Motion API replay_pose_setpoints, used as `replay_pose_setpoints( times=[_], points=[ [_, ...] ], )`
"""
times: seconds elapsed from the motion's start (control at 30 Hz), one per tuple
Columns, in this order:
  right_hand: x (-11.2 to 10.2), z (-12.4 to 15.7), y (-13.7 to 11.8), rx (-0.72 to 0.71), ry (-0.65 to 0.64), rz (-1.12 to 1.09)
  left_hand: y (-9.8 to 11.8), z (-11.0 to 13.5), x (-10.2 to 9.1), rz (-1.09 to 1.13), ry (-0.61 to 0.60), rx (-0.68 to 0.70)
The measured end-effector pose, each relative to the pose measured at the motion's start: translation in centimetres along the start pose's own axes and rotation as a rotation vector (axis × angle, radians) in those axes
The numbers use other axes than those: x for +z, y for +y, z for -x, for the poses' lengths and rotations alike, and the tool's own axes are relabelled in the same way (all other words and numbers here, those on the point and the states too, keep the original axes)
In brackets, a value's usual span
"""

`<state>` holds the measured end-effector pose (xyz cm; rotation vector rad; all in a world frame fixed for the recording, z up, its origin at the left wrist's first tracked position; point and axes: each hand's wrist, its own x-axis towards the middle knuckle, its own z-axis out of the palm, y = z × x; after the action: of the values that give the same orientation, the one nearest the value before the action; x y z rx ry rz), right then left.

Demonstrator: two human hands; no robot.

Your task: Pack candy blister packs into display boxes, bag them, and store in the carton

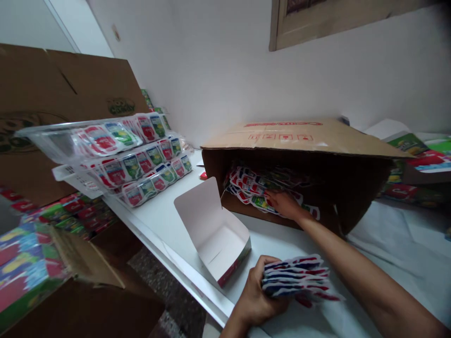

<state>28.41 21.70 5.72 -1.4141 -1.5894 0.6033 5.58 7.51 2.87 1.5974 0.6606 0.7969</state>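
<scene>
My left hand (259,293) is closed around a stack of small shaped packets (299,277), white-edged with red and dark blue, held on edge above the table. My right hand (283,204) reaches into a large cardboard carton (299,136) lying on its side with its mouth facing me. Its fingers are closed at the edge of the loose packets (246,183) heaped inside; how many they grip is hidden. Between the carton and my left hand stands a small white-lined box (225,234) with its lid raised.
Clear plastic trays (130,169) filled with packets are stacked at the table's left edge. Behind them rises a brown carton (70,89). Lower left, an open carton (91,258) stands beside printed boxes (28,263). More printed packaging (408,145) lies at right.
</scene>
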Motion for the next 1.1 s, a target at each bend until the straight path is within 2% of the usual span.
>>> replay_pose_setpoints(
  times=[0.1, 0.17, 0.23, 0.33, 0.4, 0.5, 0.53, 0.6, 0.67, 0.7, 0.77, 0.8, 0.87, 0.93, 1.0, 1.1],
  points=[
    [-1.7, 3.9, 1.1, 0.074, 0.034, -0.032, -0.3, -0.3, -0.1, 0.039, -0.009, -0.03],
    [-2.4, 7.6, 1.2, 0.144, 0.075, -0.084, -0.6, -0.7, -0.3, 0.026, 0.005, 0.01],
    [-2.2, 11.3, 0.8, 0.201, 0.091, -0.161, -0.7, -1.1, -0.5, -0.049, 0.057, 0.091],
    [-1.1, 15.8, -0.4, 0.284, 0.013, -0.39, -0.9, -1.2, -0.6, -0.139, 0.079, 0.151],
    [-0.5, 17.4, -1.1, 0.329, -0.041, -0.53, -1.0, -0.9, -0.5, -0.118, 0.077, 0.147],
    [-0.7, 18.1, -1.3, 0.351, -0.115, -0.586, -1.2, -0.3, -0.4, -0.03, 0.093, 0.089],
    [-1.2, 17.9, -1.2, 0.356, -0.17, -0.588, -1.3, -0.2, -0.4, 0.007, 0.084, 0.054],
    [-2.6, 16.9, -1.0, 0.344, -0.363, -0.541, -1.4, -0.2, -0.4, 0.06, 0.036, 0.007],
    [-4.0, 14.9, -0.9, 0.247, -0.533, -0.4, -1.3, -0.4, -0.5, 0.051, 0.003, 0.046],
    [-4.5, 13.6, -0.9, 0.17, -0.543, -0.292, -1.2, -0.5, -0.6, 0.043, -0.002, 0.091],
    [-4.7, 10.1, -1.0, 0.018, -0.41, -0.068, -0.9, -0.7, -0.6, 0.053, -0.006, 0.125],
    [-4.4, 8.1, -1.1, -0.029, -0.299, 0.025, -0.7, -0.7, -0.5, 0.062, -0.012, 0.102],
    [-2.9, 3.8, -1.1, -0.059, -0.173, 0.118, -0.4, -0.6, -0.4, 0.067, -0.034, 0.013],
    [-0.9, -0.1, -0.8, -0.079, -0.108, 0.17, -0.3, -0.4, -0.2, 0.055, -0.047, -0.052],
    [1.0, -3.1, -0.3, -0.096, -0.076, 0.206, -0.3, -0.1, 0.0, 0.065, -0.035, -0.058],
    [2.3, -4.7, 0.7, -0.101, -0.076, 0.237, -0.6, 0.0, 0.1, 0.072, -0.008, -0.044]
  ],
)
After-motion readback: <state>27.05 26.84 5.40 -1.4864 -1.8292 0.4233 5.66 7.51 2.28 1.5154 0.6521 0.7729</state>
